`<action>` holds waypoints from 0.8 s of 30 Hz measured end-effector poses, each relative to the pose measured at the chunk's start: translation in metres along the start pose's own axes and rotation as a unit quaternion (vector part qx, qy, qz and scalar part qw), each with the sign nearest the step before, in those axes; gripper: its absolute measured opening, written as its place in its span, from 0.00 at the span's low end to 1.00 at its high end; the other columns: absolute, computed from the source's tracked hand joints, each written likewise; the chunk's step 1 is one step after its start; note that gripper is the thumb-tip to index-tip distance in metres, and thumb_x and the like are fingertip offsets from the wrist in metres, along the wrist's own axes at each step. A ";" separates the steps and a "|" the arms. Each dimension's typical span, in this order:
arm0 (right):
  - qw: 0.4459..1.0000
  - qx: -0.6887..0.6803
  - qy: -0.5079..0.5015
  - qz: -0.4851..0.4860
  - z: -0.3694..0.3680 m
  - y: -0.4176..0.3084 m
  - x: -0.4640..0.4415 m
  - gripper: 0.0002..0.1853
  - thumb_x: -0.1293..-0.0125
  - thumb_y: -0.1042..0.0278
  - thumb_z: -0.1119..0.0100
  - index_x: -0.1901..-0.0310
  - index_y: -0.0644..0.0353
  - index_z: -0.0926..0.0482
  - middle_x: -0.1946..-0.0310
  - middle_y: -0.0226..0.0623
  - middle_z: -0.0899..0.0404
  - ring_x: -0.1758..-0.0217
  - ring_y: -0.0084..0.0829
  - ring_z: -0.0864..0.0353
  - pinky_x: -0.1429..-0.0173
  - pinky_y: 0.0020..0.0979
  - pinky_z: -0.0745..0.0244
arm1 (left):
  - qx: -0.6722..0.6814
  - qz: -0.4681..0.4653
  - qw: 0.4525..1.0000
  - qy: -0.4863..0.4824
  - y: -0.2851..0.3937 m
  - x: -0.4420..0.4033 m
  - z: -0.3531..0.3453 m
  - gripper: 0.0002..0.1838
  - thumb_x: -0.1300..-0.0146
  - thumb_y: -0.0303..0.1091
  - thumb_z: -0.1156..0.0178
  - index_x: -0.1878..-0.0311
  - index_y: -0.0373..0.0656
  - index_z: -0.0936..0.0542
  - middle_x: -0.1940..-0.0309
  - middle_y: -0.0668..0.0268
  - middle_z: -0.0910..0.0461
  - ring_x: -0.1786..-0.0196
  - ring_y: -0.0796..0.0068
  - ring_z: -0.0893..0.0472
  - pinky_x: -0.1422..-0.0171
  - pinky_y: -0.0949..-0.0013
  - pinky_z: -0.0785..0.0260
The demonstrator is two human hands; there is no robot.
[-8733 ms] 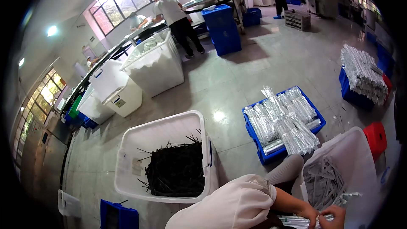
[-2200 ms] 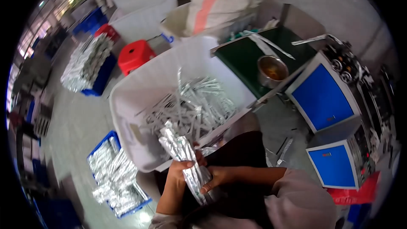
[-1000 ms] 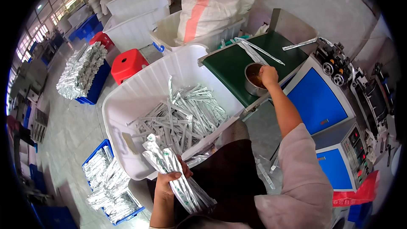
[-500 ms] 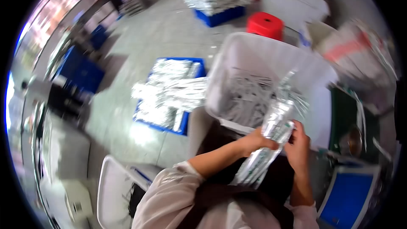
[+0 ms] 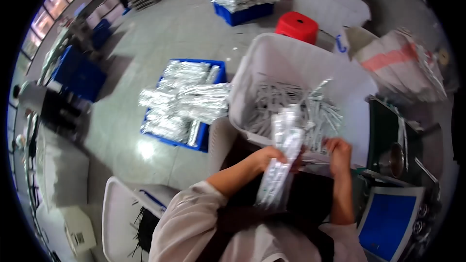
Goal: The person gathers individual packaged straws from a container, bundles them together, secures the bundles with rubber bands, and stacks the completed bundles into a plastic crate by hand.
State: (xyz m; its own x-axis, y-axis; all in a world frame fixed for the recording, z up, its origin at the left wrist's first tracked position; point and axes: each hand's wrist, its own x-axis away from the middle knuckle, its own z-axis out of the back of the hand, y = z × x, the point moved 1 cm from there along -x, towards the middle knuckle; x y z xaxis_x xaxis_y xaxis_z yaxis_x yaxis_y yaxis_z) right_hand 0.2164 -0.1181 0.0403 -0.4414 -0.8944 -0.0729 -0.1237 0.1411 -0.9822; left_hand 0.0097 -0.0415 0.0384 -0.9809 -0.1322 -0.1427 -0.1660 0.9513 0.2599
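Observation:
My left hand (image 5: 270, 157) is wrapped round a bundle of long, shiny silver foil packets (image 5: 282, 165), held tilted over my lap. Its upper end overlaps the near rim of a large white bin (image 5: 237, 106). In that bin lie many loose narrow silver-white strips (image 5: 318, 111). To the right of the bundle and apart from it, my right hand (image 5: 340, 153) hovers at the bin's near edge with its fingers curled together. What those fingers hold, if anything, I cannot make out.
Left of the bin, a blue crate (image 5: 204, 143) on the floor carries stacked foil packets; another blue crate (image 5: 242, 15) is piled behind. A red stool (image 5: 297, 26) stands beyond the bin. At right are a woven sack (image 5: 393, 63), a metal cup (image 5: 391, 160) and a blue panel (image 5: 391, 223).
My right hand has come off the bundle and moved away from it. The bundle has shifted left in my left hand. The whole view has shifted slightly.

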 end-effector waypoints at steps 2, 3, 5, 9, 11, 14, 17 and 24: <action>0.968 -0.234 -0.071 -0.053 -0.039 -0.032 0.039 0.14 0.51 0.87 0.57 0.87 0.58 0.39 0.85 0.35 0.33 0.73 0.32 0.32 0.54 0.37 0.33 | -0.036 0.003 0.999 0.007 0.005 0.007 0.002 0.25 0.66 0.33 0.37 0.62 0.39 0.34 0.80 0.68 0.37 0.77 0.75 0.35 0.68 0.72 0.43; 0.937 -0.331 -0.101 -0.044 -0.052 -0.040 0.047 0.11 0.50 0.86 0.56 0.84 0.61 0.35 0.82 0.37 0.31 0.71 0.33 0.31 0.50 0.40 0.33 | -0.020 -0.001 1.000 -0.005 0.000 0.005 0.012 0.26 0.68 0.33 0.37 0.61 0.38 0.34 0.79 0.66 0.34 0.76 0.72 0.32 0.67 0.70 0.39; 0.965 -0.249 -0.076 0.037 -0.070 -0.058 0.042 0.10 0.48 0.86 0.53 0.63 0.69 0.27 0.60 0.48 0.26 0.52 0.43 0.28 0.39 0.44 0.39 | -0.034 -0.001 0.999 0.013 -0.003 0.002 0.016 0.29 0.69 0.31 0.37 0.58 0.36 0.32 0.76 0.61 0.30 0.73 0.65 0.26 0.63 0.65 0.32; 0.957 0.146 -0.153 0.198 -0.090 -0.072 0.005 0.30 0.45 0.81 0.46 0.40 0.73 0.43 0.39 0.52 0.42 0.34 0.42 0.45 0.34 0.39 0.47 | -0.096 -0.013 0.994 0.052 -0.002 0.003 0.000 0.33 0.69 0.29 0.38 0.50 0.36 0.31 0.69 0.54 0.25 0.67 0.59 0.22 0.59 0.57 0.27; 0.953 0.135 -0.231 0.140 -0.092 -0.080 -0.008 0.41 0.53 0.71 0.35 0.39 0.71 0.46 0.39 0.52 0.44 0.35 0.40 0.42 0.36 0.35 0.44 | -0.100 0.016 0.992 0.073 -0.007 -0.001 0.002 0.31 0.66 0.28 0.38 0.51 0.37 0.31 0.68 0.55 0.25 0.67 0.60 0.22 0.58 0.58 0.28; 0.846 0.365 -0.359 0.148 -0.111 -0.118 -0.017 0.36 0.62 0.64 0.29 0.49 0.68 0.32 0.53 0.51 0.27 0.50 0.41 0.25 0.47 0.32 0.32 | -0.146 0.066 0.987 0.034 -0.016 -0.013 0.002 0.28 0.63 0.25 0.40 0.52 0.36 0.31 0.68 0.55 0.25 0.67 0.61 0.22 0.58 0.60 0.28; 0.759 0.447 -0.463 0.100 -0.117 -0.132 -0.024 0.16 0.64 0.64 0.31 0.72 0.63 0.21 0.73 0.40 0.21 0.68 0.35 0.20 0.61 0.28 0.27 | -0.162 0.088 0.983 -0.021 -0.021 -0.020 -0.017 0.24 0.63 0.26 0.39 0.57 0.35 0.31 0.69 0.56 0.25 0.69 0.65 0.23 0.61 0.64 0.28; 0.970 0.001 -0.221 0.104 -0.113 -0.103 -0.020 0.43 0.60 0.55 0.32 0.40 0.55 0.39 0.51 0.41 0.29 0.60 0.31 0.23 0.57 0.31 0.27 | -0.090 -0.017 0.996 0.022 -0.026 -0.014 -0.030 0.14 0.54 0.31 0.40 0.64 0.34 0.27 0.74 0.57 0.23 0.68 0.65 0.21 0.61 0.67 0.27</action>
State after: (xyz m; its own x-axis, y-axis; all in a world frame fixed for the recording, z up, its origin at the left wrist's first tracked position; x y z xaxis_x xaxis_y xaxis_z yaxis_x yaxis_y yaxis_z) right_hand 0.1377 -0.0667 0.1620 -0.0331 -0.9410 -0.3367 -0.0714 0.3383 -0.9383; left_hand 0.0249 -0.0723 0.0626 -0.9774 -0.1786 -0.1130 -0.2100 0.8816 0.4227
